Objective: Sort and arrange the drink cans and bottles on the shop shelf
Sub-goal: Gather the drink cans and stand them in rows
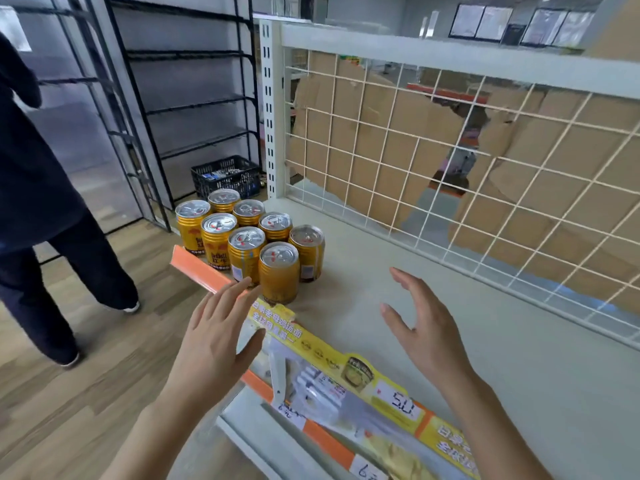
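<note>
Head view: Eight gold drink cans [246, 245] are seen standing upright, long axes vertical and pull-tab tops up, packed in a tight cluster at the front left corner of a pale shop shelf [450, 341]. The left hand [214, 341] is held over the shelf's orange price strip [197, 268], fingers straight and spread, its grip apart, fingertips just beside the front can; contact cannot be judged. The right hand [429, 334] is raised above the shelf, grip likewise apart, nothing held. The rear cans' labels are hidden by the front ones, and goods on the lower shelf are blurred. A wire mesh back [381, 147] is backed by torn cardboard [391, 109]. A black crate [225, 176] is set on the floor beyond, and a person in dark clothes [34, 188] is cut off at left.
</note>
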